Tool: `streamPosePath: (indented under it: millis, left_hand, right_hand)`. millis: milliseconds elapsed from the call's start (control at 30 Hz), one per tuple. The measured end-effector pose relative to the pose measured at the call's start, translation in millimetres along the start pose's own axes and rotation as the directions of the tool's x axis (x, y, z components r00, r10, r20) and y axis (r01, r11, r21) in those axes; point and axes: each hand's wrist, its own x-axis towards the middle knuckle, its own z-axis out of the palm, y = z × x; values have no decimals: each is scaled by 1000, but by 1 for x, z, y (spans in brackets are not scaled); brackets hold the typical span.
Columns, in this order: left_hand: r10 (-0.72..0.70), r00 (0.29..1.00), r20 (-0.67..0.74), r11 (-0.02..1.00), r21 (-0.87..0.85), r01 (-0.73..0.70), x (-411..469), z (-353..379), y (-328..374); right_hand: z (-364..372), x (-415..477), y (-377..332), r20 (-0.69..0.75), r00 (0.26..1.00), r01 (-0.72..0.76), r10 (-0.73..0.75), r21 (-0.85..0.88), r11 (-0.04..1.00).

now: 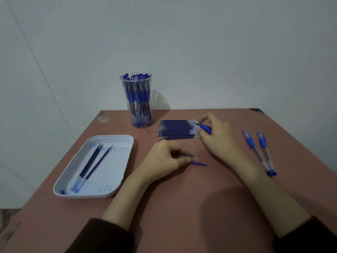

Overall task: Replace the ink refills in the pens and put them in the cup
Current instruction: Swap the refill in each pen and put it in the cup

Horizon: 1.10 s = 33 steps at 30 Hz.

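A clear plastic cup (137,114) with several blue pens stands at the table's far edge. To its right lies a neat row of several blue ink refills (175,129), tips pointing left. My right hand (218,138) reaches to the clear right ends of that row and holds a pen's blue grip section (206,128) in its curled fingers. My left hand (164,160) rests on the table in front of the row, fingers curled, pinching a blurred pen barrel with a blue end (199,163). Two capped blue pens (259,152) lie to the right of my right forearm.
A white tray (116,181) with ink stains sits at the left and holds three used refills (94,161). The brown table ends close behind the cup, at a pale wall. Dark sleeves cover both forearms at the bottom.
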Motion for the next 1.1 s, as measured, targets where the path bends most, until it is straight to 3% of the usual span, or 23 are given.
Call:
streamPosePath:
  millis: [100,233,300,367,500,600,667,767,967,1100]
  left_hand:
    - [28,999,44,1000,-2,-28,-1,0,1]
    - [-118,966,-231,967,-246,59,3,-3,3]
    - [-220,941,-256,851,-522,57,4,-6,5]
    - [-251,951,-180,701,-712,50,3,-8,8]
    - [-181,978,-99,560,-828,19,1,-9,15]
    - [-176,981,-82,460,-888,9,2,-8,18]
    - [-190,978,-85,416,-909,2,4,-7,16]
    - [-212,971,-114,373,-927,-27,5,-6,16]
    - [-294,938,-185,378,-924,-64,7,-6,13]
    - [-272,957,-101,238,-971,-34,7,-7,14]
  right_hand:
    - [2,-2,-3,-34,998,45,-45,24,999]
    - [1,-5,-10,-27,997,76,-72,195,978]
    - [1,-7,-17,86,994,26,-63,382,924]
    - [0,-8,-23,217,975,-81,-41,524,848]
    - [-1,-11,-32,441,897,-306,-12,642,703]
    - [-3,-12,-35,527,847,-407,-62,720,562]
    - [-3,-11,-36,551,830,-430,-90,734,526]
    - [1,-13,-37,510,855,-389,-91,747,539]
    - [11,-18,-39,216,968,-48,-124,650,758]
    - [22,-13,-32,84,992,38,-92,499,866]
